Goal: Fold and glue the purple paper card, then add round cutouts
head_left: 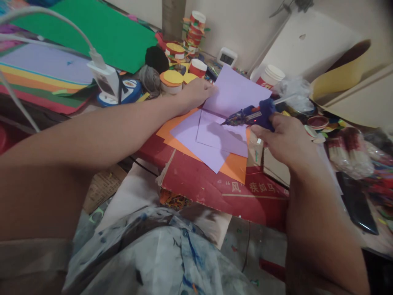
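In my right hand (287, 133) is a blue hot glue gun (258, 114), a small red light lit on its side. Its nozzle points left, over or against the lower purple sheet (225, 137); I cannot tell whether it touches. My left hand (198, 93) pinches the left edge of a raised purple sheet (238, 88), which tilts up behind the glue gun. Another purple sheet (199, 143) lies askew beneath, on top of orange sheets (238, 166). The stack rests on a red cardboard board (202, 180) with printed characters.
Yellow-topped paper cups (171, 80), a stack of decorated cups (196, 28) and yarn balls (156, 59) stand behind my left hand. A charger with cables (106, 80) and coloured sheets (46, 61) are at left. A phone (357, 205) and wrapped sticks (348, 151) lie at right.
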The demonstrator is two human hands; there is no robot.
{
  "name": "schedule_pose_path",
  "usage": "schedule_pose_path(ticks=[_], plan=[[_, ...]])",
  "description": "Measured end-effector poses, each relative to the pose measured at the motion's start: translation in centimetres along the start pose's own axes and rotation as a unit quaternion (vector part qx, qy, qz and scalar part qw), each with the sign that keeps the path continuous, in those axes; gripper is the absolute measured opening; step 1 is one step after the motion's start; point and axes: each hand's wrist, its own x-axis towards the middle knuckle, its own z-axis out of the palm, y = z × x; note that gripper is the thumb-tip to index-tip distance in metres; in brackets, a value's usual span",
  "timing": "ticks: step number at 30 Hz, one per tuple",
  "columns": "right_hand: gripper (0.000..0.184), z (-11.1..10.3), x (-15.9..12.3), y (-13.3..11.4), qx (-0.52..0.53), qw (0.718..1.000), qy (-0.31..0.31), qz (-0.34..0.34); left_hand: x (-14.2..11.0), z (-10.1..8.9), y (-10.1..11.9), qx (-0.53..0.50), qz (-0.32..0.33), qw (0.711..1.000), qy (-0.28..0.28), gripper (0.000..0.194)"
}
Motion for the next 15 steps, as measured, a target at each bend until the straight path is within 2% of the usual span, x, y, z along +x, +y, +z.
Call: schedule_pose_path(ticks=[3,9,12,15], plan=[[0.023,1.2,0.3,-1.1,0.013,1.000,-0.001,0.014,0.0,0.2,0.0,-0.013,0.003,1.000,0.002,0.046],[0.013,3.5,1.2,-2.3,0.004,0.998,0.040,-0.052,0.2,0.3,-0.1,-0.021,-0.006,1.000,0.010,0.050],[0.013,3.3,1.1,-2.3,0.006,0.998,0.044,-0.053,0.1,0.2,0.0,-0.007,0.002,1.000,-0.003,0.050],[0.014,2.5,0.7,-2.1,0.007,0.999,0.022,-0.026,0.0,0.1,0.1,-0.008,-0.015,1.000,-0.007,0.050]])
